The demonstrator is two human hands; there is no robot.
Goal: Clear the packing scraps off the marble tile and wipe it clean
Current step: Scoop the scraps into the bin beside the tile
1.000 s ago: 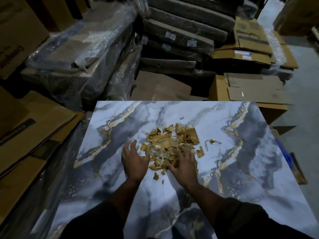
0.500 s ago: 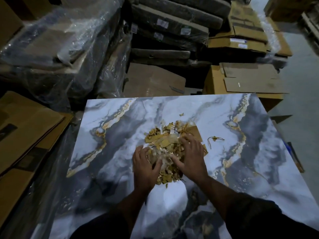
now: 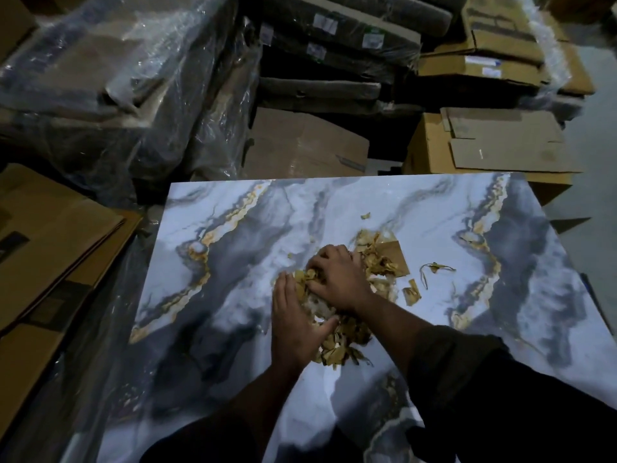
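A large marble tile (image 3: 233,262) with grey and gold veins lies flat in front of me. A heap of tan cardboard and paper scraps (image 3: 374,262) sits near its middle. My left hand (image 3: 293,322) cups the heap's left side, palm turned inward. My right hand (image 3: 337,279) lies on top of the heap, fingers curled over the scraps and pressing them toward the left hand. A flat brown cardboard piece (image 3: 395,259) pokes out at the heap's far right. A bit of string (image 3: 434,269) and a few small scraps (image 3: 412,294) lie loose to the right, and one scrap (image 3: 366,215) lies farther back.
Plastic-wrapped bundles (image 3: 127,78) are stacked beyond the tile's far left. Dark wrapped packs (image 3: 334,45) and cardboard boxes (image 3: 484,145) stand behind it. Flattened cardboard (image 3: 50,245) lies to the left. Concrete floor (image 3: 597,162) shows at the right.
Both hands have closed in on the scrap heap from either side. The right hand moved over the top of it, and the heap is now bunched tighter between the hands.
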